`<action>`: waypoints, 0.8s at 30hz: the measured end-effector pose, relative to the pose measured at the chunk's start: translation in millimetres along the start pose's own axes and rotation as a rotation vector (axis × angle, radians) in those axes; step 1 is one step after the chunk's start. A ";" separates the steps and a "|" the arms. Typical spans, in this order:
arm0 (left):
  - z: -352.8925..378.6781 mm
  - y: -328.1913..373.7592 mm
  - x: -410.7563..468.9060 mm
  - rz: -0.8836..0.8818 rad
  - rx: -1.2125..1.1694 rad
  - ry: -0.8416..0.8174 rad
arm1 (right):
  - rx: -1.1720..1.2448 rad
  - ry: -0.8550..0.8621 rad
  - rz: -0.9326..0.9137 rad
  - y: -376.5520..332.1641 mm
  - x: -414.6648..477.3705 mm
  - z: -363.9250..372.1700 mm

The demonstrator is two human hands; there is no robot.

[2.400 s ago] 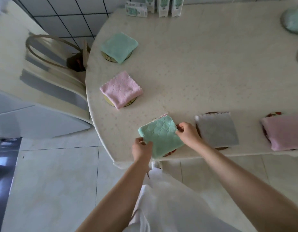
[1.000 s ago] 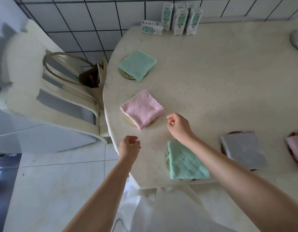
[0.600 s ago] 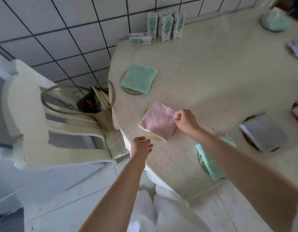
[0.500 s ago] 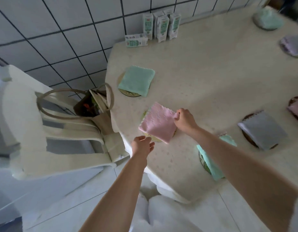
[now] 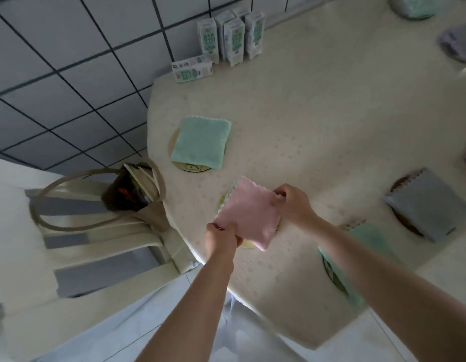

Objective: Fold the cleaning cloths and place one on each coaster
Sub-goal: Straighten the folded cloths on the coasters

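A folded pink cloth [image 5: 249,211] lies over a yellow coaster [image 5: 246,243] near the table's left edge. My left hand [image 5: 221,237] pinches its near corner and my right hand [image 5: 292,202] pinches its far right corner. Beyond it, a folded green cloth [image 5: 200,145] rests on a coaster [image 5: 192,169]. Another green cloth [image 5: 368,236] sits on a coaster [image 5: 331,273], partly hidden by my right forearm. A grey cloth [image 5: 428,205] covers a dark coaster [image 5: 404,220] at the right.
Several milk cartons [image 5: 230,37] stand at the table's far edge by the tiled wall; one carton [image 5: 191,69] lies flat. A chair [image 5: 70,244] with a tote bag [image 5: 127,194] stands left of the table [image 5: 318,113]. More cloths [image 5: 456,43] lie at the far right.
My left hand rose from below the table edge and took hold of the pink cloth's near corner. My right hand keeps its grip on the far corner. The view shifted left.
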State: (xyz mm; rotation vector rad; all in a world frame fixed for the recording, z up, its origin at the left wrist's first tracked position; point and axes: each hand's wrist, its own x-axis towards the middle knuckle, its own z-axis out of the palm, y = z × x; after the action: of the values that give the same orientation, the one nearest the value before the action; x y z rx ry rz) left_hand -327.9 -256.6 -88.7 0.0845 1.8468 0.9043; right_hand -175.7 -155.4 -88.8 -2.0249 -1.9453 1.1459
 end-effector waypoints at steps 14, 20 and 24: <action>-23.0 19.9 14.4 -0.011 -0.031 -0.030 | 0.183 0.101 0.154 15.3 -37.9 15.2; -21.1 39.0 17.0 0.192 0.151 -0.099 | 0.217 0.172 0.232 20.4 -45.0 11.8; -24.2 51.3 26.5 0.364 0.313 -0.177 | 0.203 0.132 0.229 22.4 -49.7 20.2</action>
State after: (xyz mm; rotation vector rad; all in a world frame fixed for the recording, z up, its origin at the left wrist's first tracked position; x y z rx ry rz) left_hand -377.2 -221.4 -73.0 0.6919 1.8210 0.8120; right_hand -163.8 -212.1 -94.1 -2.1904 -1.5017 1.1664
